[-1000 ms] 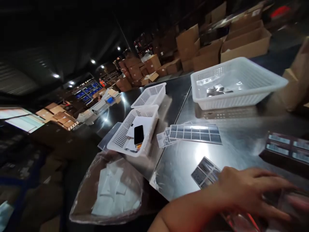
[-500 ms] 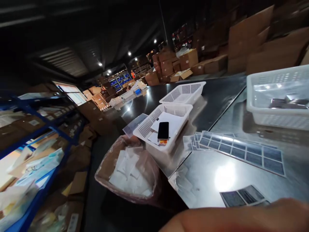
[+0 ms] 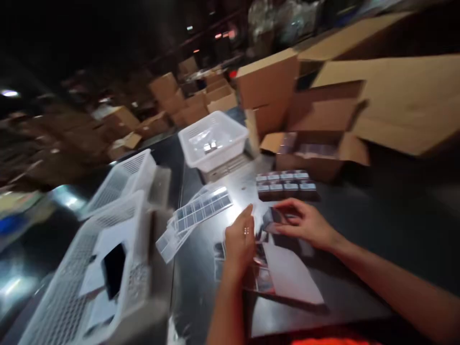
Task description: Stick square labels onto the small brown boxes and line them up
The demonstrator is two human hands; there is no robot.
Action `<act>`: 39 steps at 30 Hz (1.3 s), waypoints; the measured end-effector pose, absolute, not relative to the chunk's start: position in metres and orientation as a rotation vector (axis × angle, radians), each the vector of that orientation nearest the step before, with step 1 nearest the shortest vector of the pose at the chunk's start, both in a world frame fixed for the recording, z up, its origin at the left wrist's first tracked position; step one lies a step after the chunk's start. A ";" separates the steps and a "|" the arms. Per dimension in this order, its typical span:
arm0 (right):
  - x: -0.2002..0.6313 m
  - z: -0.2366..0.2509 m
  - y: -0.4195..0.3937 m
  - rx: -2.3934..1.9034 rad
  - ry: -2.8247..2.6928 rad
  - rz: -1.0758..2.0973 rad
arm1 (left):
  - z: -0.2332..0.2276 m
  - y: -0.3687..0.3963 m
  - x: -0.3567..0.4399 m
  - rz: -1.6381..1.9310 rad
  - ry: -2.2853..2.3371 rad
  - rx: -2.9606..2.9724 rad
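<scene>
My right hand pinches a small dark box between thumb and fingers, just above the table. Beside it, my left hand points away from me, its fingers close together; blur and the angle hide whether they grip anything. Below the hands lies a box with a white flap and dark, shiny squares showing at its left side, partly covered by my left hand and forearm. Beyond my right hand stands a block of small dark boxes with pale labels, set in rows.
Clear sheets with dark rectangles lie left of my hands. A white basket holding plastic-wrapped items is behind them. Two more white baskets stand at left; the nearer basket contains papers and a phone. An open carton sits at the back right.
The view has swung right and down toward the table. Both hands now show in full; before, only a blurred part of one hand showed at the bottom edge.
</scene>
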State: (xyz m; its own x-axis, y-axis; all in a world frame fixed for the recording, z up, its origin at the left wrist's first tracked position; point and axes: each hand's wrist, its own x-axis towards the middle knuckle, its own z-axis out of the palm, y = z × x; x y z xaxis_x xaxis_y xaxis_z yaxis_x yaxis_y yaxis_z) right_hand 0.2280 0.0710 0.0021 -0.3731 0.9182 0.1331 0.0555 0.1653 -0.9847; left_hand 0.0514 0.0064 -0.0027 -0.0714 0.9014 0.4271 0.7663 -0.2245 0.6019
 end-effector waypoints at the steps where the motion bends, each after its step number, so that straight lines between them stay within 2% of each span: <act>1: 0.244 0.005 0.069 -0.987 -1.601 1.213 | -0.005 0.010 0.048 1.212 1.826 1.991; 8: 0.302 0.047 0.111 -1.054 -1.701 0.145 | -0.013 0.001 0.048 1.252 1.785 2.083; 12: 0.328 0.068 0.162 -1.131 -1.770 -0.148 | -0.016 0.006 0.046 1.281 1.803 2.105; 17: 0.345 0.080 0.229 -1.292 -1.904 -0.116 | -0.013 0.009 0.044 1.286 1.824 2.100; 24: 0.328 0.054 0.289 -1.445 -2.051 -0.062 | -0.007 0.011 0.047 1.259 1.837 2.098; 39: 0.321 0.048 0.285 -1.614 -2.289 -0.052 | -0.015 0.012 0.047 1.241 1.814 2.152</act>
State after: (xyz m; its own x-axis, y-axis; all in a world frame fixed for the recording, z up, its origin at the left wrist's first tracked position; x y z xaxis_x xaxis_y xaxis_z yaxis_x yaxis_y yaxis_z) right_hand 0.3210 0.2846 0.0484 -0.2974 0.9086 0.2933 0.9209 0.3541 -0.1631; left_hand 0.0471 0.0118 -0.0153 -0.0200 0.8509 0.5250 0.7979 -0.3028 0.5212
